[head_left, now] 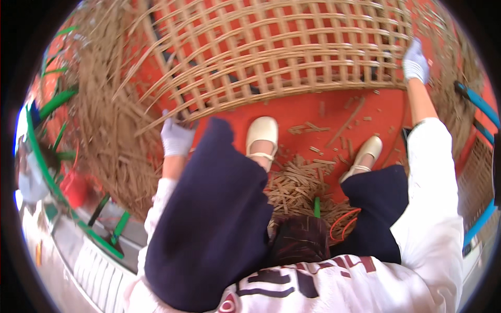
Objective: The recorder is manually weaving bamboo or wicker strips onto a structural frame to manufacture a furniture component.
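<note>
A large lattice panel woven from tan cane-like strips (313, 87) fills the upper part of the head view, its near edge lying just beyond my feet. At its right edge, my right hand (416, 61) in a pale glove is closed on the border. My left hand (176, 137), gloved the same way, is closed at the near left corner, where loose strip ends fan out past the weave. The fingers of both hands are partly hidden behind the panel's edge. The panel's far side runs out of view.
Red flooring (292, 107) lies under the panel. Long loose strips (107, 120) are heaped at left, and short offcuts (297, 185) lie between my cream shoes (262, 136). A green frame (49, 172) stands at left, blue tubing (482, 107) at right. An orange cord loop (334, 229) lies near my seat.
</note>
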Available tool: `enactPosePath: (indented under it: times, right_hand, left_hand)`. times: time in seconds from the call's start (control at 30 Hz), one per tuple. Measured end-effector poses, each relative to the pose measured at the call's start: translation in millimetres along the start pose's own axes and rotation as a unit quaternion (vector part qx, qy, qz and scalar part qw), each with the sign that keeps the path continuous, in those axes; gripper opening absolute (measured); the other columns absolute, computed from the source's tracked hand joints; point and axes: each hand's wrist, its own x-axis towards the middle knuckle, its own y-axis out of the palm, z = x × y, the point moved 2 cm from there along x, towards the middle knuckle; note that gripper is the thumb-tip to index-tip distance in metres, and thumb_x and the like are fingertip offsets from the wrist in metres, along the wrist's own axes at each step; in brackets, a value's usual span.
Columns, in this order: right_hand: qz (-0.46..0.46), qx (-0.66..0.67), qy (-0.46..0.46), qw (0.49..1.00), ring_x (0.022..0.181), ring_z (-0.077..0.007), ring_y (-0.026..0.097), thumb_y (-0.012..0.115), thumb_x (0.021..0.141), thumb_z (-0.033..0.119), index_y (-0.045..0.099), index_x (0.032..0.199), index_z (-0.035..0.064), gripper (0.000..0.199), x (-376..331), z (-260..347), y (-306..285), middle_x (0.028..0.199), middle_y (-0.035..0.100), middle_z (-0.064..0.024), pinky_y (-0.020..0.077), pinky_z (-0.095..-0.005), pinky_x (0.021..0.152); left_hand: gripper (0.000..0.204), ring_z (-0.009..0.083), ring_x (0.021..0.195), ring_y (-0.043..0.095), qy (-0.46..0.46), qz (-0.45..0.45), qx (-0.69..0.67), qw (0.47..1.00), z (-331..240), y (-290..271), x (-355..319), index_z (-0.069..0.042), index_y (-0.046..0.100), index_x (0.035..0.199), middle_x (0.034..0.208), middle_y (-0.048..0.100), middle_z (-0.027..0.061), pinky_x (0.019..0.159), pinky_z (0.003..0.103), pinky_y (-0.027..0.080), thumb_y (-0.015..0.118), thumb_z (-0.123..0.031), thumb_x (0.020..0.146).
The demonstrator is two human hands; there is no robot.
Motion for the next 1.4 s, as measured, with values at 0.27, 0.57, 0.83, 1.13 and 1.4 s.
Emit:
enactPosePath:
  times: [0.27,0.57,0.83,1.13,1.4]
  right_hand:
    - [-0.011,0.087,0.039,0.995,0.127,-0.0423,0.047,0.013,0.092,0.069,0.058,0.128,0.0050,0.086,-12.2,-2.8,-7.2,0.131,0.054,-0.0267,0.0341,-0.0480,0.107]
    - [0.157,0.401,0.114,0.895,0.094,-0.0246,0.063,0.034,0.091,0.070,0.063,0.123,0.0035,0.079,34.2,-98.1,70.5,0.111,0.067,-0.0169,0.0469,-0.0395,0.088]
    - [0.321,0.203,0.061,0.923,0.090,-0.0198,0.064,0.041,0.091,0.062,0.065,0.120,0.0062,0.067,-56.8,-181.5,40.2,0.105,0.069,-0.0098,0.0501,-0.0346,0.083]
    - [0.316,0.262,0.031,0.911,0.068,-0.0133,0.056,0.050,0.096,0.046,0.065,0.107,0.0038,0.046,-107.5,-274.4,-64.5,0.082,0.063,-0.0038,0.0478,-0.0286,0.065]
    - [0.127,0.255,-0.042,0.958,0.084,-0.0168,0.062,0.053,0.097,0.025,0.064,0.104,-0.0018,0.030,-199.2,-343.4,-165.7,0.089,0.067,-0.0076,0.0481,-0.0284,0.080]
  left_hand:
    - [0.038,0.0289,0.097,0.056,0.018,-0.030,0.115,0.993,-2.5,6.6,-7.6,-0.010,0.056,0.121,0.102,0.061,0.0120,0.088,0.049,0.045,0.049,-0.039,0.098]
    - [0.031,0.0284,0.089,0.057,0.088,-0.079,0.148,0.982,-42.3,-6.0,9.2,-0.012,0.055,0.125,0.096,0.061,0.0131,0.079,0.050,0.049,0.047,-0.029,0.100]
    - [0.035,0.0186,0.090,0.058,0.198,-0.002,0.154,0.968,-130.6,94.6,-34.3,-0.004,0.058,0.118,0.094,0.062,0.0055,0.078,0.039,0.048,0.052,-0.032,0.097]
    - [0.028,0.0156,0.093,0.061,0.584,0.182,0.604,0.512,-171.8,358.6,-81.2,0.000,0.069,0.110,0.101,0.067,0.0071,0.077,0.027,0.049,0.064,-0.017,0.087]
    - [0.032,0.0159,0.076,0.058,0.407,0.116,0.485,0.765,-150.3,464.7,-145.4,-0.001,0.071,0.103,0.084,0.066,0.0051,0.075,0.030,0.047,0.068,-0.025,0.082]
